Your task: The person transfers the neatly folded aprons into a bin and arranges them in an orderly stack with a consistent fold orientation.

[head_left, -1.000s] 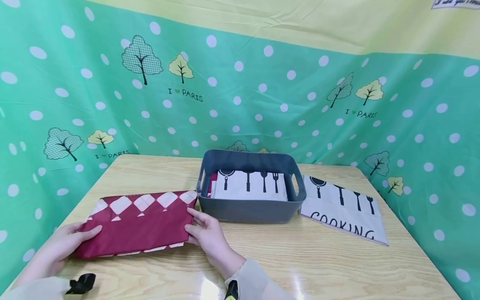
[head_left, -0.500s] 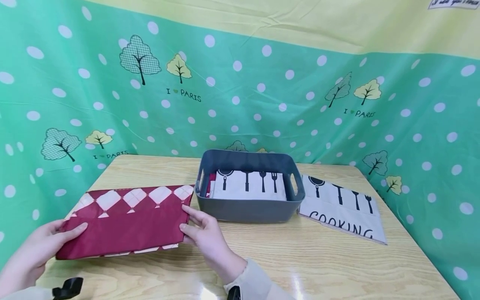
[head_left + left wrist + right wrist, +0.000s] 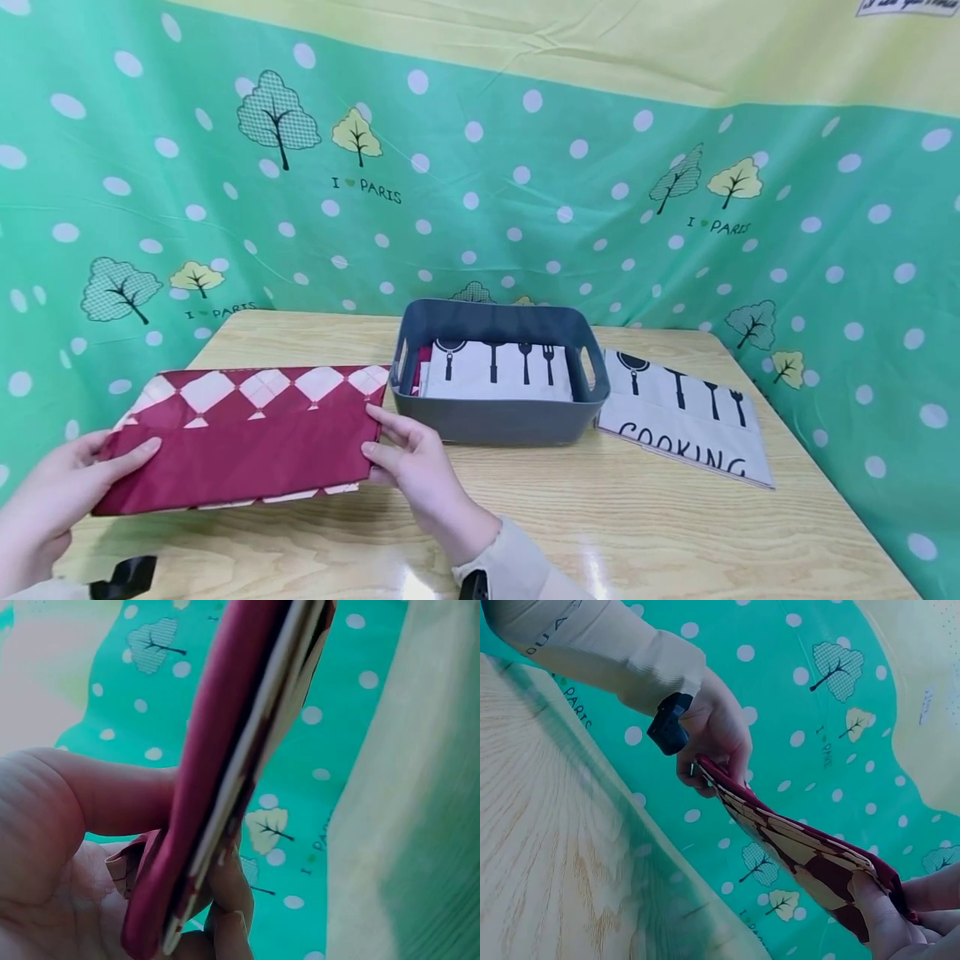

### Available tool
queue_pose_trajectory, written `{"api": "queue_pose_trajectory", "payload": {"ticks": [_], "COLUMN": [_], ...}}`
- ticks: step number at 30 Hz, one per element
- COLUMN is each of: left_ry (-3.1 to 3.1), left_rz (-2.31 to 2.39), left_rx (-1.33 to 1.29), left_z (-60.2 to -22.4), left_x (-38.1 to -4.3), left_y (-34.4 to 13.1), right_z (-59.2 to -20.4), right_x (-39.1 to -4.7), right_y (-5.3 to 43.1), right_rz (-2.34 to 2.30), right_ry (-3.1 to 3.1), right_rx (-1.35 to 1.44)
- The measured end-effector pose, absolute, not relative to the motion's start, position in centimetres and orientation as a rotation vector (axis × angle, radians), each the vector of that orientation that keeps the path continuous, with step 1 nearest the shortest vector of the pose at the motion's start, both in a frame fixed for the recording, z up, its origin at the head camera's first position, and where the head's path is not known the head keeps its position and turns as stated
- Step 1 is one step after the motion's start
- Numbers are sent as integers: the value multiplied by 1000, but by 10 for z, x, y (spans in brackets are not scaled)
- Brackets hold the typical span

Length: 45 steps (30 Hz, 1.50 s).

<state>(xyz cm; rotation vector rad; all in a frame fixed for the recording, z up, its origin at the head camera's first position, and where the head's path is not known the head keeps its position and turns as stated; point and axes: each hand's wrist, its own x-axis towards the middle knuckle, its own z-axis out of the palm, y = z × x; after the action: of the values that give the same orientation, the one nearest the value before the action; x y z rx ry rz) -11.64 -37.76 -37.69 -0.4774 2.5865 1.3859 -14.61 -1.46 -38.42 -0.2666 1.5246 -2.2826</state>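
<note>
Red cloth (image 3: 240, 462), folded into a flat oblong, spans the two grips and appears raised off the bench (image 3: 637, 533). The left grip (image 3: 63, 483) pinches its left end, thumb on the near face and fingers behind; the right grip (image 3: 423, 475) pinches its right edge. Between the grips, diamond shapes show along the far side, with plain red nearer the person. Seen edge-on from the left wrist, the layers lie close together but not pressed fully flat, so the folding seems complete or nearly so; the number of folds cannot be told.

Just beyond the right grip stands the bin (image 3: 495, 421), upright. The red cloth's far right corner comes up to its left wall; whether the two touch cannot be told. Within the bin lie a white cloth (image 3: 498, 371), utensil print uppermost, and, showing at its left, a strip of red fabric (image 3: 424, 358). Some folded pieces are therefore already stowed, while the held piece is not.

Farther to the right of the right grip, past the bin, a "COOKING" cloth (image 3: 686, 425) lies flat and folded, held by neither grip. By this reading, two visible pieces remain outside the bin.
</note>
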Motion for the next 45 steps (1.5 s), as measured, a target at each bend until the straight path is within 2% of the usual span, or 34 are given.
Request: {"api": "queue_pose_trajectory", "payload": {"ticks": [11,23,40,45], "left_ry": [2700,2704,2437,2338], "left_rz": [1442,1553,2056,2184], "left_rx": [-485,-386,-315,-223], "left_z": [-377,-358,-362,-361], "left_x": [-117,-116,-122,-123], "left_y": [-374,-343,-315,-307], "right_z": [-369,-361,-352,-349], "right_x": [-144,-156,-175,-181], "right_y": [-6,13,40,50], "right_rz": [-2302,-2311,-2262,-2236], "right_ry": [1512,1551,1643,1626], "right_rx": [-282,-275,-326,-358]}}
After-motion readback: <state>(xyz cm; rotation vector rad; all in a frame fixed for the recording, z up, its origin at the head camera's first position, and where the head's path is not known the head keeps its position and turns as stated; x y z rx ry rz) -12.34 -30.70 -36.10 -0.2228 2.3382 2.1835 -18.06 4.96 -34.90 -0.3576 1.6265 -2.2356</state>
